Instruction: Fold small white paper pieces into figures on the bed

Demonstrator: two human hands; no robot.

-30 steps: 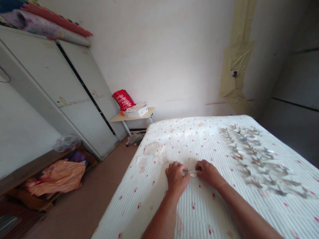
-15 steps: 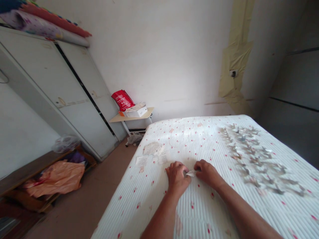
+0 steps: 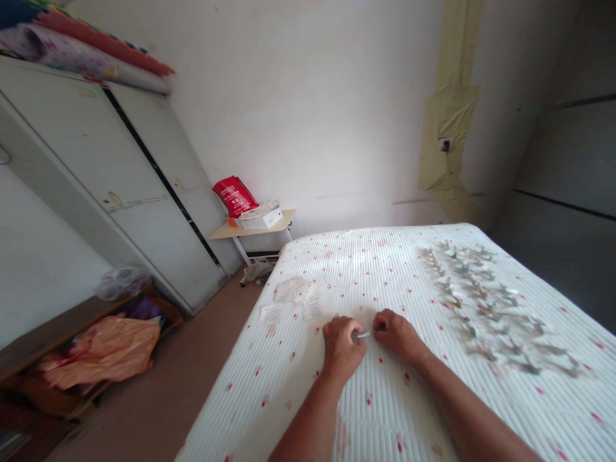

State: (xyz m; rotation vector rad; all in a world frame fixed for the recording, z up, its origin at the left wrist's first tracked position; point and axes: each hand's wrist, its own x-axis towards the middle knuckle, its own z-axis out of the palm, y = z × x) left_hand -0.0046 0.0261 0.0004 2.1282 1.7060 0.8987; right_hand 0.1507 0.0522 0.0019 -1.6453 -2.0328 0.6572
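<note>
A small whitish folded piece of paper [image 3: 364,334] spans the gap between my two hands, just above the bed. My left hand [image 3: 343,346] pinches its left end between thumb and fingers. At the other end, my right hand [image 3: 397,334] has its fingers closed on the tip. Printed paper sheets [image 3: 294,290] lie on the patterned bed cover [image 3: 356,256], beyond and left of my left hand. Several small folded paper shapes [image 3: 486,308] stand in rows on the right part of the bed.
Behind the bed's left corner is a small table [image 3: 226,231] with a red bag [image 3: 235,196] and a white box [image 3: 264,219]. A tall cabinet [image 3: 144,173] stands at the left, above a low shelf with an orange bag [image 3: 103,351].
The paper between my hands now looks narrower, and my fingers have shifted slightly on it. The whole view has moved a little.
</note>
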